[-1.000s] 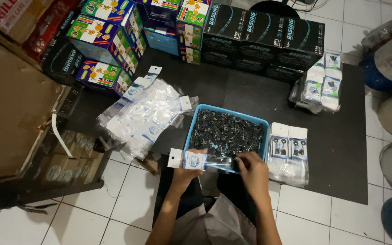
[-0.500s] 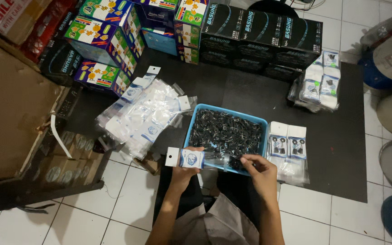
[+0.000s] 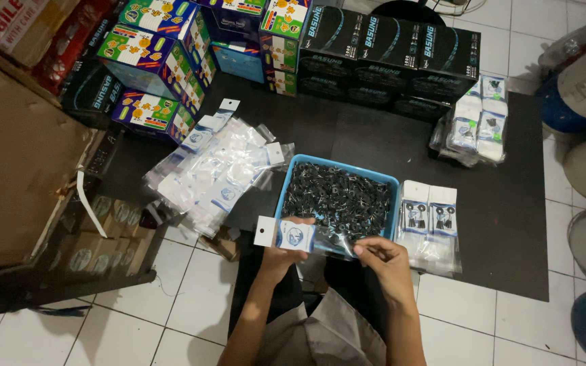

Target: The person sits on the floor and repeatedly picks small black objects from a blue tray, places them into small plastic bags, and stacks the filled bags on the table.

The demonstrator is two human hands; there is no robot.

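Note:
My left hand point(image 3: 281, 255) grips a small clear plastic pouch point(image 3: 291, 235) with a white and blue header card, held sideways over the near edge of a blue tray point(image 3: 294, 165). My right hand point(image 3: 379, 258) pinches the pouch's open clear end at the right. The tray is full of small black items point(image 3: 339, 199), too small to tell apart. Both hands hover just in front of the tray, above my lap.
A heap of empty clear pouches point(image 3: 217, 171) lies left of the tray. Filled packs point(image 3: 429, 218) are stacked on its right, with more point(image 3: 475, 127) farther back. Black boxes point(image 3: 388, 54) and colourful boxes point(image 3: 157, 61) line the back. A brown carton point(image 3: 15, 163) stands at left.
Both hands have stayed in front of the tray with the pouch. The right hand has shifted slightly along the pouch's clear end.

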